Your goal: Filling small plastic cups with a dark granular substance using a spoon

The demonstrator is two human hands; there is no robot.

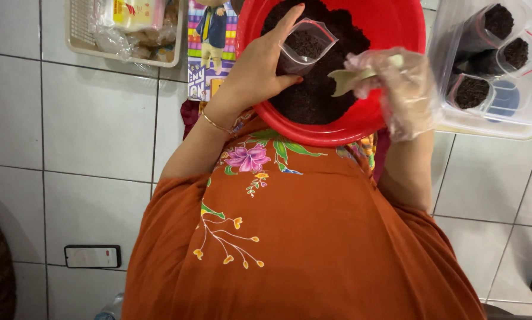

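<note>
Head view, the only one: left hand [260,71] pinches a small clear zip bag [306,46] by its side, mouth held open, thumb and fingers clamped on the plastic. Bag sits just above the dark loose granules [313,95] heaped in the red basin [390,24], already part filled with the same stuff. Right hand [396,89], in a thin clear glove, is closed around a pale scoop [349,80], tip pointing at the bag mouth, just right of the left hand's fingertips. Beyond the right hand, a clear tub [485,121] holds several filled bags [471,92] standing upright. Beyond the left hand: a colourful printed box [209,47] and a beige tray [123,53] with wrapped packets. Phone [93,256] lies on the tiled floor [100,118], well behind the left elbow. My read on doing it clean: keep the bag mouth wide and over the basin so spill drops back in, bring the scoop lip inside the opening before tipping, and keep granules off the zip strip.
</note>
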